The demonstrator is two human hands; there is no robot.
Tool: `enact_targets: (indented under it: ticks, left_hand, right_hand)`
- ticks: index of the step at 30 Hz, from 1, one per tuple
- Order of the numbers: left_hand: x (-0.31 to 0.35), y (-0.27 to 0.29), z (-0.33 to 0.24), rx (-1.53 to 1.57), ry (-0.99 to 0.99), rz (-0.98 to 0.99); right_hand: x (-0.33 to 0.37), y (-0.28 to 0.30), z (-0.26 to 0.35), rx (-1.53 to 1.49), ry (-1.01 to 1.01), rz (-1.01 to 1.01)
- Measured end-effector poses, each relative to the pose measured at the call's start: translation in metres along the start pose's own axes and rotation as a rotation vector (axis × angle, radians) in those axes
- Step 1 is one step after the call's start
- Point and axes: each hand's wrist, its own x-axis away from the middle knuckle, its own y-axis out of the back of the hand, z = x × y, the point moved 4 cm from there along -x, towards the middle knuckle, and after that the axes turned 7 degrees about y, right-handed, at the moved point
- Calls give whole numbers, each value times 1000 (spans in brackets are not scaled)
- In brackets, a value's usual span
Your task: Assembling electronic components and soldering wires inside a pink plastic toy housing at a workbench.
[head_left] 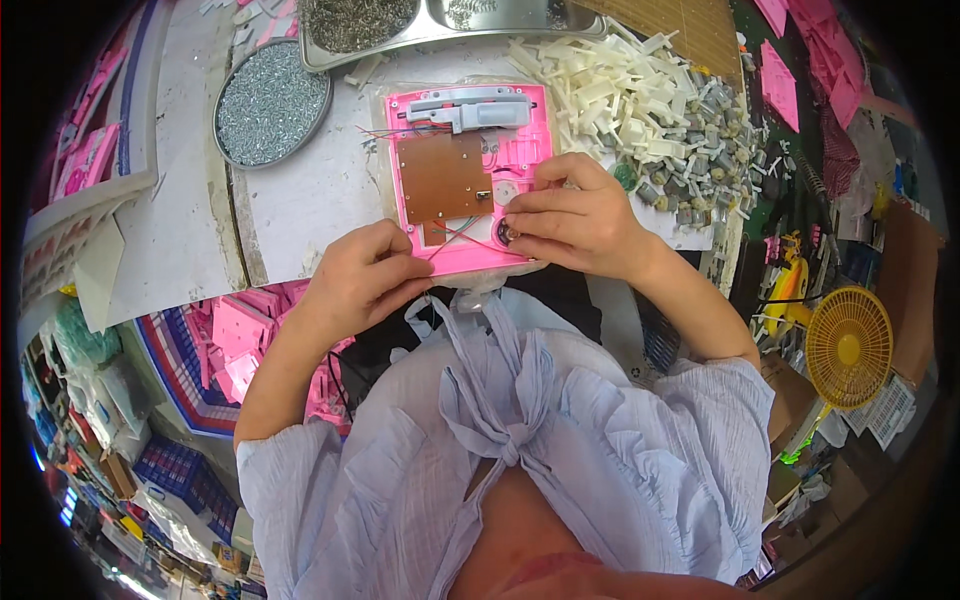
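Note:
A pink plastic housing (475, 262) lies on the table just in front of me. A brown circuit board (440, 175) is fixed inside it, and a grey plastic mechanism (480, 108) runs along its far end. Thin coloured wires (455, 232) cross the near part. My left hand (368, 277) is closed, its thumb and fingers at the housing's near left corner. On the right side, the fingertips of my right hand (580, 215) close on a small round dark part (508, 232) in the housing's near right corner. Those fingers partly hide it.
A round tray of small screws (272, 102) stands at the left. Metal trays (470, 18) of small parts are at the back. White plastic pieces (630, 95) and grey motor-like parts (700, 150) are heaped at the right. A crate of pink parts (240, 330) sits lower left; a yellow fan (848, 348) is far right.

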Motion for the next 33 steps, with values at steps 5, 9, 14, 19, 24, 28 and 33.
enact_targets:
  ticks: [5, 9, 14, 19, 24, 28, 33]
  left_hand:
    - [-1, 0, 1, -12, -20, 0]
    - [-4, 1, -1, -22, -25, -1]
    - [-3, 2, -3, -45, -38, -4]
    - [-10, 8, -14, -92, 7, 81]
    - [-68, 47, -24, 50, 113, 366]
    - [-184, 71, 6, -415, -113, -196]
    - [-284, 37, 59, -890, 8, -89]
  right_hand:
    - [9, -8, 1, 46, 16, -44]
    - [0, -1, 4, 80, -8, 19]
    - [-12, 52, -31, 181, -204, 23]
    - [-23, 72, -68, 620, -260, 222]
    - [-25, 67, -74, 760, -266, 392]
    - [-34, 89, -66, 562, -275, 209]
    - [-8, 112, -61, 303, -508, -65]
